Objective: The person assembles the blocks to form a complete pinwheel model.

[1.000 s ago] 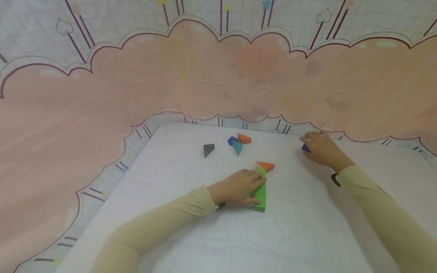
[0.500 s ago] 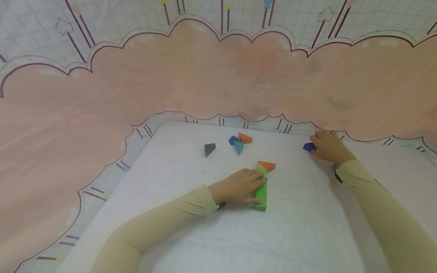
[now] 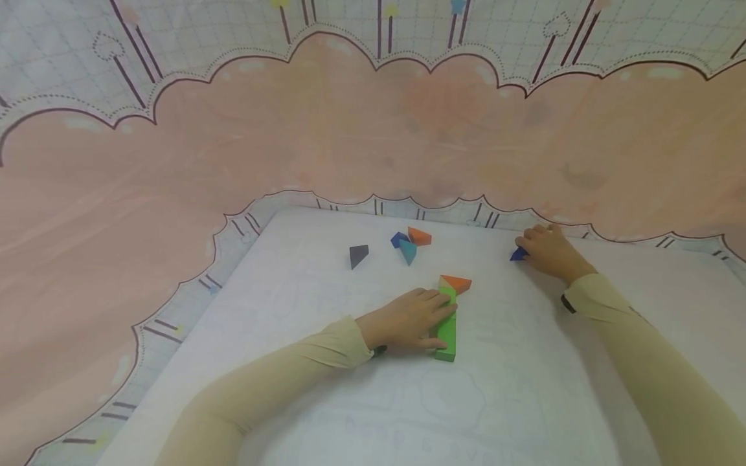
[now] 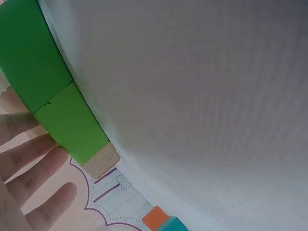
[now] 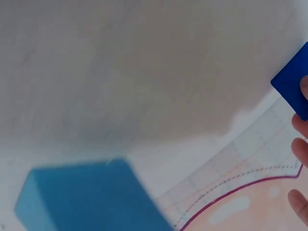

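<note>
My left hand (image 3: 402, 320) rests across two green blocks (image 3: 445, 336) lying end to end. In the left wrist view its fingers lie straight along the side of the lighter green block (image 4: 72, 122), beyond which comes a darker green block (image 4: 33, 57). An orange wedge block (image 3: 459, 285) with a bare wood face sits at the far end of the green ones. Further right, my right hand (image 3: 550, 252) pinches a dark blue block (image 3: 517, 255) close over the white surface. The thumb overlaps this blue block (image 5: 290, 79) in the right wrist view; the fingers partly hide it.
Behind the left hand lie a dark grey block (image 3: 358, 255), a small blue block (image 3: 399, 239), a teal block (image 3: 407, 252) and an orange block (image 3: 420, 236). A lighter blue block (image 5: 96, 197) looms blurred in the right wrist view. A patterned cloth (image 3: 350, 129) borders the white surface.
The right hand shifts right, then back left with the dark blue block, which is turned and partly covered now. A blue piece seen by the right wrist is hidden again. The left hand stays put.
</note>
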### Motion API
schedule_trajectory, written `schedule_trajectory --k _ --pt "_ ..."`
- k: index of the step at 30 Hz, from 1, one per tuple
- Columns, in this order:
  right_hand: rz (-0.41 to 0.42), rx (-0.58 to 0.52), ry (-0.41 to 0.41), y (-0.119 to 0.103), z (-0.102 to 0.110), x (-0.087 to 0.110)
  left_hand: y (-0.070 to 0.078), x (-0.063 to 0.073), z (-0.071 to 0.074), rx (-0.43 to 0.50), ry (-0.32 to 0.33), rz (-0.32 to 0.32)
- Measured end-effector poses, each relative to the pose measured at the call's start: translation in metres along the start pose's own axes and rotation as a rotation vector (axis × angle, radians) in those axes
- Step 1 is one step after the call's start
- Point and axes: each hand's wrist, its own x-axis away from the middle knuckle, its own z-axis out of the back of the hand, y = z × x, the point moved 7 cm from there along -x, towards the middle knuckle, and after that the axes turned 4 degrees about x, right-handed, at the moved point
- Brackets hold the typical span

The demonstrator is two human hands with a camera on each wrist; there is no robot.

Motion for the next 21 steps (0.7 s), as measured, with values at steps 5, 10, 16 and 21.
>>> schedule_trajectory --k 5,10,16,21 --pt "0.025 -0.042 0.002 -0.014 -0.002 -0.009 -0.001 0.001 0.0 0.009 0.002 0.0" --pt "0.05 -0.067 -0.029 -0.029 0.0 -0.019 0.0 0.0 0.001 0.008 0.0 -0.002" --pt "0.091 -0.127 -0.002 -0.044 0.005 -0.028 -0.001 0.0 0.0 0.012 -0.003 0.0" --pt "0.077 -0.17 -0.015 -0.055 0.003 -0.035 -0.001 0.0 0.0 0.01 0.002 0.0"
